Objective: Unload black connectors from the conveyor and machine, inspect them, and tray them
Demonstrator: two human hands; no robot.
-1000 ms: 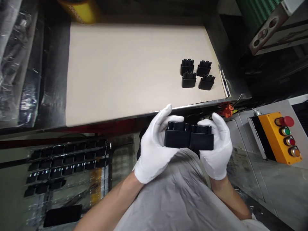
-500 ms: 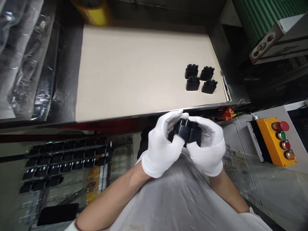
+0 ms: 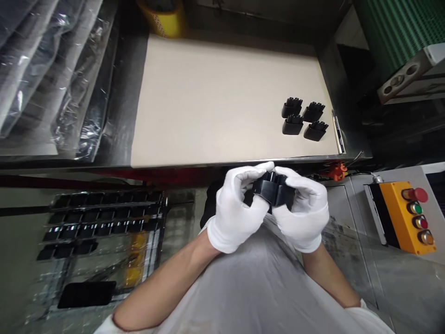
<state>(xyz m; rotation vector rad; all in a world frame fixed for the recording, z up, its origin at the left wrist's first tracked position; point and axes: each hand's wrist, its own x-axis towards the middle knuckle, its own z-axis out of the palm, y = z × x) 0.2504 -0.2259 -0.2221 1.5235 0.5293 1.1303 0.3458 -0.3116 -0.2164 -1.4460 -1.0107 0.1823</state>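
Both of my hands wear white gloves and meet in front of my body, just off the table's near edge. My left hand is closed on a black plastic part with short prongs on top. Pressed up against it is a second black plastic part, gripped by my right hand. Fingers hide much of both pieces. On the table's right side stand several similar black pronged parts, grouped close together with prongs up.
Beige sheeting covers the table; a pen lies at its right edge. Plastic-bagged items are stacked left, a yellow container behind. Lower left is a clear tray of black parts. A yellow button box sits right.
My view has shifted left, so the table and its parts appear farther right. Both hands keep hold of the black parts, which have tilted very slightly.
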